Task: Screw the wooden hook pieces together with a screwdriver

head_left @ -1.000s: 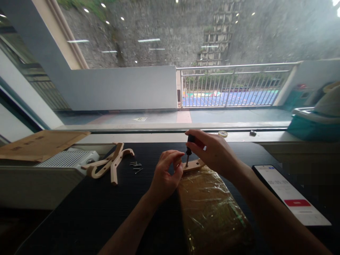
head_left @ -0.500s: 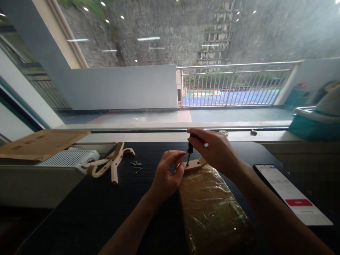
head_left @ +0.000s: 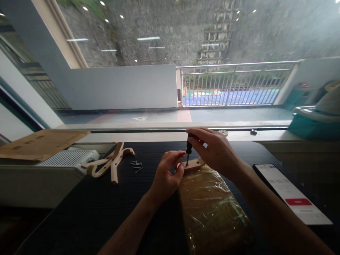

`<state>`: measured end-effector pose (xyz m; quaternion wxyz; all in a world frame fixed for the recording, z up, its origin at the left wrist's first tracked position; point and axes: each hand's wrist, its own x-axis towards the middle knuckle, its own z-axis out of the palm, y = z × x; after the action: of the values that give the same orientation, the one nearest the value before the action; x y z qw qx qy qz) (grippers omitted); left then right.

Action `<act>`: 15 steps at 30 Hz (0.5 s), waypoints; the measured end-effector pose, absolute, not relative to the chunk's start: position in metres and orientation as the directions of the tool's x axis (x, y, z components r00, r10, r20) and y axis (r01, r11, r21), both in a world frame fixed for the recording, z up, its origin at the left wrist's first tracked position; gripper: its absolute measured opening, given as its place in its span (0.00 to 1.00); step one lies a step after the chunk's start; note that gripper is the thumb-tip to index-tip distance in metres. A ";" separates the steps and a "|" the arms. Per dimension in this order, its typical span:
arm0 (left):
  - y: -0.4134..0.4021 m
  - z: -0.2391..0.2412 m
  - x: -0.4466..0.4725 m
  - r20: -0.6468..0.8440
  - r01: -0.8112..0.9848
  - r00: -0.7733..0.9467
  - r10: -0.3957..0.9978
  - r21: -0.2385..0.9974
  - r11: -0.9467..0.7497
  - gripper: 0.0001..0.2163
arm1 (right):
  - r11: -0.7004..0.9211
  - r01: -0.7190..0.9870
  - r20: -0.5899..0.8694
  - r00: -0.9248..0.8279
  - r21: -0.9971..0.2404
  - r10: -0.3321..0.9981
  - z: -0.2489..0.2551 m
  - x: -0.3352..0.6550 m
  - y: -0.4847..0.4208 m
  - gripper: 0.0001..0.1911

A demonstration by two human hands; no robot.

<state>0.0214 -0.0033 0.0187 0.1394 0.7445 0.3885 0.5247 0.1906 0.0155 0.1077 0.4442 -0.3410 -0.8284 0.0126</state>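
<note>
My right hand point(head_left: 212, 143) is closed around the black handle of a screwdriver point(head_left: 188, 148), held upright with its shaft pointing down. The tip meets a hole near the left part of a pale wooden hook point(head_left: 193, 164). My left hand point(head_left: 170, 170) pinches the left end of that hook between thumb and fingers. Beneath the hook lies a box wrapped in clear shiny tape point(head_left: 209, 205). To the left, several more wooden hooks point(head_left: 110, 163) lie in a heap, with several loose screws point(head_left: 136, 165) beside them.
A phone point(head_left: 289, 193) with a lit screen lies on the black table point(head_left: 111, 212) by my right forearm. Left of the table are a radiator point(head_left: 71, 157) and brown paper point(head_left: 39, 143). A tape roll point(head_left: 223, 132) and a small dark object point(head_left: 253, 132) sit on the windowsill.
My right fingers and the screwdriver handle have shifted very slightly, with the tip still at the same hole. My left hand stays in place on the hook.
</note>
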 end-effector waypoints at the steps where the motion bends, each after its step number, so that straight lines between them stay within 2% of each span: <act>1: -0.003 0.018 0.021 0.669 0.435 0.148 0.728 0.618 -0.656 0.15 | 0.756 0.562 0.730 -0.351 -0.337 0.587 0.107 0.191 0.016 0.12; 5: -0.003 0.019 0.021 0.656 0.441 0.154 0.739 0.623 -0.646 0.15 | 0.714 0.579 0.721 -0.288 -0.393 0.630 0.107 0.190 0.017 0.10; 12: -0.004 0.020 0.022 0.683 0.436 0.157 0.714 0.601 -0.670 0.16 | 0.801 0.498 0.725 -0.408 -0.333 0.556 0.108 0.189 0.014 0.15; 15: -0.004 0.021 0.021 0.685 0.435 0.160 0.711 0.597 -0.674 0.16 | 0.791 0.523 0.720 -0.410 -0.319 0.561 0.109 0.191 0.015 0.14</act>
<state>0.0215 -0.0040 0.0210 0.1314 0.7502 0.3819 0.5235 0.1905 0.0146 0.1090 0.4371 -0.3228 -0.8392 0.0217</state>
